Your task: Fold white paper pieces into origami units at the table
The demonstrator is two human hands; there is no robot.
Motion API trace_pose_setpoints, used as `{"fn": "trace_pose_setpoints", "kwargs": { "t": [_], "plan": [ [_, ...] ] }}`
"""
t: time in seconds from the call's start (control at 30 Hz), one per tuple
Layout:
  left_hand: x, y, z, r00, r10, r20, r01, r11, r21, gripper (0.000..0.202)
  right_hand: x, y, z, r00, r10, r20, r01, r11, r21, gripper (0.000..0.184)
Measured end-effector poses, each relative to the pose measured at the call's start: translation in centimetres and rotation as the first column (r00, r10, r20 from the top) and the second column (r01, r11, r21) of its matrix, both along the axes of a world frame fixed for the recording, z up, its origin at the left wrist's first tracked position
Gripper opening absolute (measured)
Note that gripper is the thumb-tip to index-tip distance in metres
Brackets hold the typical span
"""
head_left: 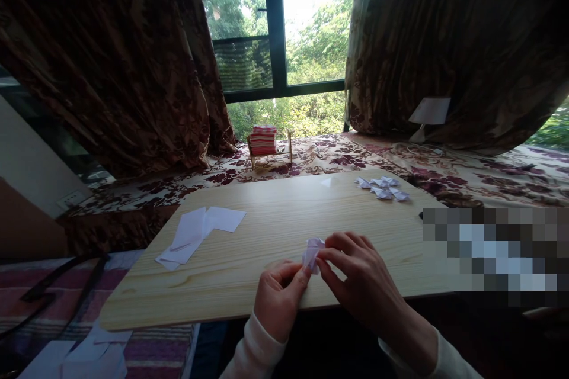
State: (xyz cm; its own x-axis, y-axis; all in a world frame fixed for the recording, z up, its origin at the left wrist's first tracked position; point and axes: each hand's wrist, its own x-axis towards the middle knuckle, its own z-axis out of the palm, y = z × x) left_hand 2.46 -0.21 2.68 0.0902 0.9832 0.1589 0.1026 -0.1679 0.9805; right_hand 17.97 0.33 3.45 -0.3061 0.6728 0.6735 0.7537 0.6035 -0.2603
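Both my hands meet over the front edge of a light wooden board (249, 260). Between them is a small folded piece of pale purple paper (312, 250). My left hand (280, 299) pinches its lower edge with thumb and fingers curled. My right hand (355, 275) pinches the paper from the right, fingers bent over it. A stack of white paper strips (200, 234) lies on the board's left side. Several small folded paper pieces (383, 187) sit in a cluster at the board's far right.
A small wooden rack with red-and-white striped cloth (264, 141) stands behind the board on floral fabric. Dark patterned curtains (133, 59) frame a window (284, 29). Loose white sheets (75, 358) lie at the lower left. A white lamp (429, 112) is at the right.
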Motion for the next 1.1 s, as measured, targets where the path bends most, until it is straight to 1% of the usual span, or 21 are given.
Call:
{"fn": "trace_pose_setpoints", "kwargs": {
  "t": [0.13,0.2,0.27,0.33,0.37,0.43,0.47,0.53,0.57,0.6,0.67,0.8,0.87,0.97,1.03,1.1],
  "plan": [
    [0.2,0.1,-0.2,1.000,0.030,0.001,-0.030,0.999,-0.034,0.020,-0.1,0.1,-0.2,1.000,-0.005,-0.006,0.005,0.999,-0.041,0.016],
    [0.3,0.0,-0.5,0.998,0.060,0.002,-0.060,0.997,-0.045,0.021,0.0,0.2,-0.3,0.999,-0.024,-0.035,0.021,0.998,-0.064,0.014],
    [0.3,0.1,-0.9,0.995,0.095,0.005,-0.095,0.994,-0.052,0.021,0.2,0.3,-0.6,0.990,-0.059,-0.124,0.049,0.995,-0.084,0.008],
    [0.2,0.1,-1.4,0.991,0.131,0.011,-0.131,0.990,-0.058,0.021,0.4,0.1,-0.8,0.959,-0.105,-0.264,0.070,0.988,-0.141,0.010],
    [0.2,0.2,-1.6,0.989,0.149,0.013,-0.148,0.987,-0.058,0.022,0.4,-0.1,-1.0,0.933,-0.126,-0.337,0.064,0.980,-0.189,0.012],
    [0.1,0.3,-2.0,0.984,0.179,0.018,-0.178,0.983,-0.044,0.023,0.2,-0.5,-1.3,0.866,-0.140,-0.480,-0.016,0.952,-0.307,0.020],
    [0.1,0.3,-2.1,0.983,0.184,0.019,-0.184,0.982,-0.031,0.024,-0.1,-0.7,-1.5,0.823,-0.135,-0.551,-0.090,0.928,-0.361,0.023],
    [0.1,0.3,-2.0,0.984,0.177,0.022,-0.177,0.984,-0.001,0.024,-1.0,-1.0,-1.7,0.704,-0.129,-0.699,-0.266,0.865,-0.427,0.026],
    [0.1,0.2,-1.9,0.986,0.163,0.024,-0.163,0.986,0.014,0.024,-1.5,-1.0,-1.7,0.643,-0.149,-0.751,-0.332,0.830,-0.448,0.026],
    [0.0,0.2,-1.7,0.989,0.145,0.025,-0.146,0.989,0.027,0.024,-2.0,-1.0,-1.8,0.588,-0.171,-0.790,-0.373,0.810,-0.453,0.028],
    [0.0,0.0,-1.5,0.993,0.114,0.024,-0.115,0.992,0.049,0.023,-2.7,-0.8,-1.7,0.504,-0.217,-0.836,-0.420,0.784,-0.457,0.030],
    [0.1,-0.1,-1.3,0.996,0.087,0.025,-0.089,0.993,0.076,0.021,-3.0,-0.4,-1.8,0.379,-0.321,-0.868,-0.492,0.724,-0.483,0.035],
    [0.1,-0.1,-1.4,0.996,0.079,0.032,-0.082,0.993,0.091,0.020,-3.0,-0.4,-1.8,0.317,-0.376,-0.871,-0.514,0.704,-0.491,0.036],
    [0.3,-0.1,-1.3,0.998,0.052,0.035,-0.055,0.994,0.097,0.022,-3.1,-0.5,-1.7,0.258,-0.395,-0.882,-0.525,0.709,-0.471,0.034],
    [0.3,-0.2,-1.2,0.999,0.036,0.032,-0.038,0.995,0.087,0.026,-3.3,-0.6,-1.5,0.250,-0.370,-0.895,-0.543,0.712,-0.446,0.031],
    [0.2,-0.3,-1.0,0.999,0.033,0.025,-0.035,0.996,0.081,0.029,-3.2,-0.6,-1.4,0.270,-0.329,-0.905,-0.562,0.709,-0.426,0.029]
  ]
}}
